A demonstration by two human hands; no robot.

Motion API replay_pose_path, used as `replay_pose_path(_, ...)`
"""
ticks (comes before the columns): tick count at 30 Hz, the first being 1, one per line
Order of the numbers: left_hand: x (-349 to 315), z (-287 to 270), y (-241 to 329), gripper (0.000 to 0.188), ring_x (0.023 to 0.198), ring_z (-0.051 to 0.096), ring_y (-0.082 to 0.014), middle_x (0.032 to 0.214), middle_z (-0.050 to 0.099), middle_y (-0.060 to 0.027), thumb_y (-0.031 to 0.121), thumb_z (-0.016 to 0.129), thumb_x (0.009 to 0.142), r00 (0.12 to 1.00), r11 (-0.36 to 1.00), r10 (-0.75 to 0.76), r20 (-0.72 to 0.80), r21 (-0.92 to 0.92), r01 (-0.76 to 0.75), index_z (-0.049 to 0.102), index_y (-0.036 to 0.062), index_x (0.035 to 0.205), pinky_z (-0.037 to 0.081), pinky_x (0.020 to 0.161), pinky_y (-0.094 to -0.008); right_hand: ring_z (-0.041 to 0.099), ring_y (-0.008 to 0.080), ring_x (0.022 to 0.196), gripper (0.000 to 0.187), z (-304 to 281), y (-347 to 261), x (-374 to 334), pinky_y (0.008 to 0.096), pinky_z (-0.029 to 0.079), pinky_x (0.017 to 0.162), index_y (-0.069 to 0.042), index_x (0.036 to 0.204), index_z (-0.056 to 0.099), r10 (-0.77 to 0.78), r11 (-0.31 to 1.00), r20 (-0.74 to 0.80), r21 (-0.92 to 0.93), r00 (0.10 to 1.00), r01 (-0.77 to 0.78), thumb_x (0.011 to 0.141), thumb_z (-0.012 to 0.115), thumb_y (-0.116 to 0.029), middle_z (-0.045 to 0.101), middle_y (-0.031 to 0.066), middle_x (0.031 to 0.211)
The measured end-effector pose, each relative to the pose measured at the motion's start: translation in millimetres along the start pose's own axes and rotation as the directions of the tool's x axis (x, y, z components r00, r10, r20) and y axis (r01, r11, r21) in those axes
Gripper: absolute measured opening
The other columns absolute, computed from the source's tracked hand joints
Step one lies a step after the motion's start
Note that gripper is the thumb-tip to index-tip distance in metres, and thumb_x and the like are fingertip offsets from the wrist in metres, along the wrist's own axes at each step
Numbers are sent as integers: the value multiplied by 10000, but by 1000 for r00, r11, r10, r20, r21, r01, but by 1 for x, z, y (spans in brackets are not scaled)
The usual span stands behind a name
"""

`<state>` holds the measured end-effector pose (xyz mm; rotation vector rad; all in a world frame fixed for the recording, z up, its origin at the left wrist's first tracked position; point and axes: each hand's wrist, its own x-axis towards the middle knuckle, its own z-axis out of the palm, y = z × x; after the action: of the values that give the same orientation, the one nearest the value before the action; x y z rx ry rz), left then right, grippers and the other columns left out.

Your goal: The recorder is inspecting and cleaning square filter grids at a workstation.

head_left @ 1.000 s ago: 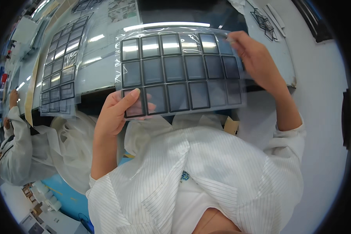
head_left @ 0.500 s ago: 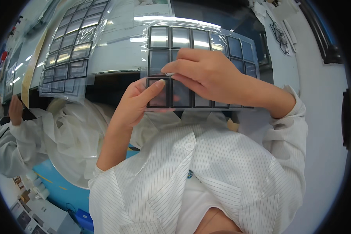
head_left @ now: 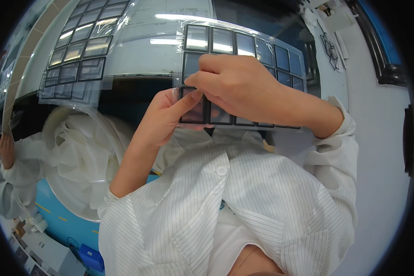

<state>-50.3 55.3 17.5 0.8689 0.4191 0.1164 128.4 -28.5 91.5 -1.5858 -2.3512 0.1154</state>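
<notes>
A clear plastic sheet with rows of black-framed rectangular panels (head_left: 222, 40) is in front of me, its near edge overhanging the table's front edge. My left hand (head_left: 157, 116) grips the sheet's near left corner, thumb on top of a panel and fingers underneath, seen through the plastic. Over the sheet's left part, my right hand (head_left: 244, 85) is closed in a pinch just above my left thumb, at the border between two rows. Whatever its fingertips hold is hidden now.
Another sheet of framed panels (head_left: 85, 48) lies on the table at the left. Below it stands a round white bin (head_left: 55, 177) filled with translucent film (head_left: 85, 152). A co-worker's hand (head_left: 6, 149) shows at far left. Thin black frames (head_left: 329, 48) lie at the far right.
My right fingertips have come down closer to my left thumb, and the small pale piece that showed in them is now hidden. The whole view has shifted slightly; my left hand keeps its grip.
</notes>
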Motion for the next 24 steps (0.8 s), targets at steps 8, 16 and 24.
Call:
replay_pose_path(8, -2, 2, 0, 348, 810, 713, -208, 906, 714, -134, 292, 584, 982, 999, 999, 30, -13, 24, -30, 656, -41, 1050, 609, 740, -346, 644, 252, 715, 168, -9, -5, 19, 341, 515, 596, -15, 860, 669, 15, 999, 153, -39, 988, -9, 700, 703, -56, 594, 82, 790)
replay_pose_path(16, -3, 4, 0, 358, 784, 716, -213, 905, 719, -140, 298, 587, 980, 999, 998, 32, -35, 62, -30, 657, -46, 1049, 609, 722, -337, 640, 256, 711, 101, -8, -3, 15, 352, 511, 608, -24, 852, 665, 28, 999, 130, -24, 991, -25, 767, 687, -75, 585, 80, 773)
replay_pose_path(24, -1, 5, 3, 347, 727, 713, -206, 892, 727, -136, 289, 593, 979, 999, 996, 6, -50, 85, -2, 662, -45, 1042, 569, 624, -271, 633, 265, 722, 116, -16, 8, -8, 361, 493, 618, -53, 920, 700, 97, 995, 146, 2, 985, -98, 807, 673, -66, 610, 74, 814)
